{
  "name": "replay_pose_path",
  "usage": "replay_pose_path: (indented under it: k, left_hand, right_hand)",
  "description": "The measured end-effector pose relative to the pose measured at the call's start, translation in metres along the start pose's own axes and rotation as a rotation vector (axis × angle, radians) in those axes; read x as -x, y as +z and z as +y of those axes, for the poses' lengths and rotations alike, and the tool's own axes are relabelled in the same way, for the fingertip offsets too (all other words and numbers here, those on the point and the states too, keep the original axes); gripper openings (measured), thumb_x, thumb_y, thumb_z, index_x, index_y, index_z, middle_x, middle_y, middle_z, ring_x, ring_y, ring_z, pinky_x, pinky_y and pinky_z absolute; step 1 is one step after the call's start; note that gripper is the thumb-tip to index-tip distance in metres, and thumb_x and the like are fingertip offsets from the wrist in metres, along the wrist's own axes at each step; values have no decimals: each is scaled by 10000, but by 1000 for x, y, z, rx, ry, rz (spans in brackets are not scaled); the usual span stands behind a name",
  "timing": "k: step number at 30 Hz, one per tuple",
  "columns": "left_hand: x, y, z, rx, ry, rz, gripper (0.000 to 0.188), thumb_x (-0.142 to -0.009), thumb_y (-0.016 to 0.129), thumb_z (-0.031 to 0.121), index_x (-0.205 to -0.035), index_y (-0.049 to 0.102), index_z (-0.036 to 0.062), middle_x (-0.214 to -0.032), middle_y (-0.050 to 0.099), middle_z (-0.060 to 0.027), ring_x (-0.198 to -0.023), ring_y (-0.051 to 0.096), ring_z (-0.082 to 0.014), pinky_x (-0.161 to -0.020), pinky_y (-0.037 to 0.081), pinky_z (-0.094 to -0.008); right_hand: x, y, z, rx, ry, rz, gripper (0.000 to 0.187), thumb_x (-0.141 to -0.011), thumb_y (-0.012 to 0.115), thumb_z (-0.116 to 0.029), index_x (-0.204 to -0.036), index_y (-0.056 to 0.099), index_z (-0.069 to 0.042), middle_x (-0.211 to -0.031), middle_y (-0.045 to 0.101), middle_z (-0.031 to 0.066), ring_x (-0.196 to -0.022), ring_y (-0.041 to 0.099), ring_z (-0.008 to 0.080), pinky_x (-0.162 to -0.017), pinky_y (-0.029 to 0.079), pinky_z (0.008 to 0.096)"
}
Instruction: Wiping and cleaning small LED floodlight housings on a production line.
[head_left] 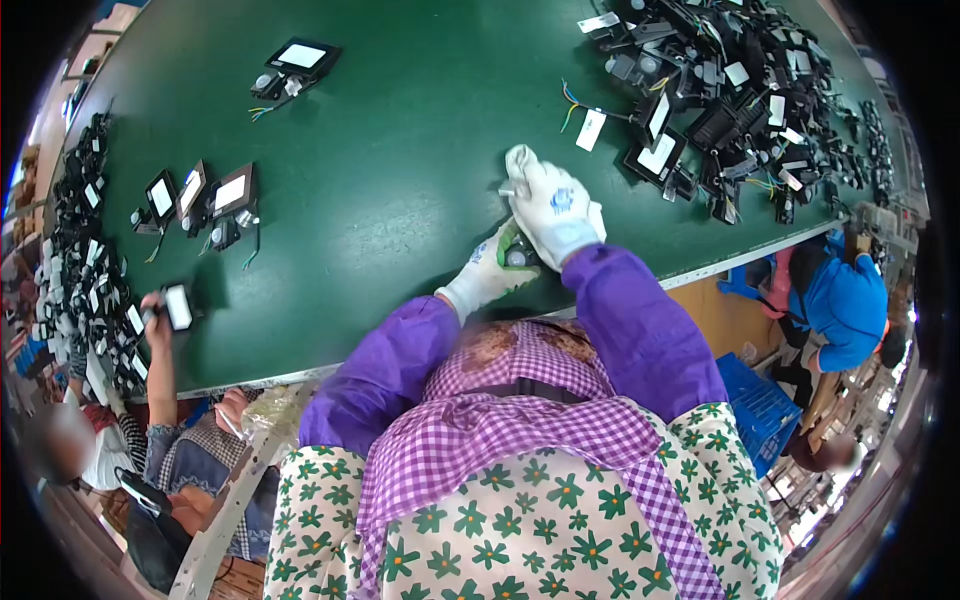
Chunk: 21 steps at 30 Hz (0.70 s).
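Both my hands wear white gloves and meet near the front edge of the green table. My left hand (484,276) is closed round a small black lamp with a round white sensor dome (517,258), most of it hidden by the gloves. Just above it, my right hand (555,207) is curled into a fist. A short pale tip (505,190) sticks out on that fist's left side; the rest of the thing is covered by the fingers.
A big heap of black lamps with wires (715,135) covers the table's far right. Three lamps (232,190) stand at the left, another lamp (302,57) farther back. At the left edge, a co-worker's hand (152,308) holds a lamp beside a long pile (85,240).
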<state>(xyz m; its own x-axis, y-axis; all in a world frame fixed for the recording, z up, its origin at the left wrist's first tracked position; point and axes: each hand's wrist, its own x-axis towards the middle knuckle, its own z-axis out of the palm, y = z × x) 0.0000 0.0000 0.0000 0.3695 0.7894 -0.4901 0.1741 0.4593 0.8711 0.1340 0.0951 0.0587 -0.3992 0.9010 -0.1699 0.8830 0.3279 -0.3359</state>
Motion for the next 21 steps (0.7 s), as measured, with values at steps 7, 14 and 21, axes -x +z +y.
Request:
replay_pose_path:
  k: [7,14,21]
  left_hand:
    - [1,8,23,30,56,1,903,-733,810,183,-1499,346,61,-1337,584,-156,-1206,570,-241,-1011,462,-339]
    - [4,15,11,-18,150,129,926,-734,812,212,-1499,326,20,-1324,576,-156,-1199,580,-260,-1011,465,-358]
    - [9,15,30,183,-26,63,934,-774,739,52,-1562,252,177,-1002,619,-26,-671,575,-84,-454,477,-229]
  right_hand:
    - [11,0,44,-11,46,195,205,-929,504,-247,-1013,572,-74,-799,646,168,-791,645,365,-726,509,491]
    - [105,18,22,43,-37,230,345,-817,648,-231,-1109,601,-53,-862,617,118,-832,628,295,-703,511,437]
    - [82,-7,45,-392,340,261,228,-965,530,-237,-1008,574,-18,-944,632,217,-895,616,420,-786,489,483]
